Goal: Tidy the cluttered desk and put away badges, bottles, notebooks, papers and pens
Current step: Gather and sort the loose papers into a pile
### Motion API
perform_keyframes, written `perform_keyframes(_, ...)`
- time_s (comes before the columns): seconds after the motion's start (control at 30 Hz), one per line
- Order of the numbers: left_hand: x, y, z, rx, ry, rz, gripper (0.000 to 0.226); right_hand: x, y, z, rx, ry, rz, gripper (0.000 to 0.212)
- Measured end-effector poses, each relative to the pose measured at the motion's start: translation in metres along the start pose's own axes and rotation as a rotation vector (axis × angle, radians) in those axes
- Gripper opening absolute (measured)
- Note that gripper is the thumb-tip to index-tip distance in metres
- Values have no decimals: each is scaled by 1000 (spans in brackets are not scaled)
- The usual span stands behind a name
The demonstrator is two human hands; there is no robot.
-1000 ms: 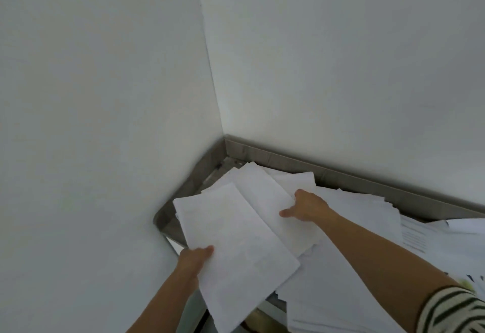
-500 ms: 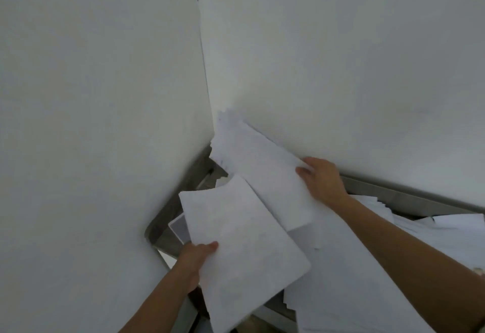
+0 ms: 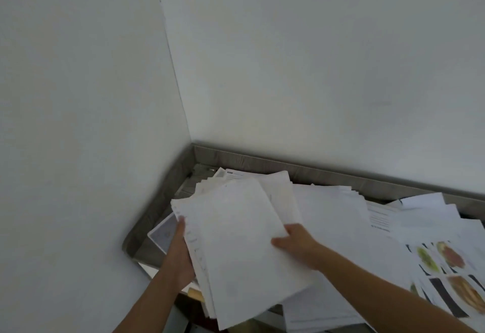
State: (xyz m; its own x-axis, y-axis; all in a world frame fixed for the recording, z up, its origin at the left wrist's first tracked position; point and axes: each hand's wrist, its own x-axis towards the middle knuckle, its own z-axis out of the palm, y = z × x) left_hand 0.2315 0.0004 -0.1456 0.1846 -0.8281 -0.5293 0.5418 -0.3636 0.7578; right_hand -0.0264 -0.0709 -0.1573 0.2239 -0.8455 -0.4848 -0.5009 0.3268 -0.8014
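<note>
Papers are now gathered into one stack at the desk's back-left corner — the sheet lifted a moment ago is laid on top — pinched by the left hand and right hand; gathering advances.

Two plain white walls fill upper frame, meeting at vertical corner seam left of centre. Grey wood-grain desk rim runs along wall bases, from centre toward right edge and lower left. Light soft, even, diffuse.
</note>
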Motion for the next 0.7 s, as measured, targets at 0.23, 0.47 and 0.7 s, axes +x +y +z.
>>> perform_keyframes(0.23, -6, 19, 29, 222, -115, 72, 37, -5, -3, -28, -18, 36, -44, 14)
perform_keyframes(0.47, -27, 74, 91, 190, -351, 392, 49, -46, -47, -103, 315, 60, -386, 67)
perform_keyframes(0.7, -36, 76, 129, 493, -502, 516, 52, -82, -69, -129, 379, 23, -515, 48)
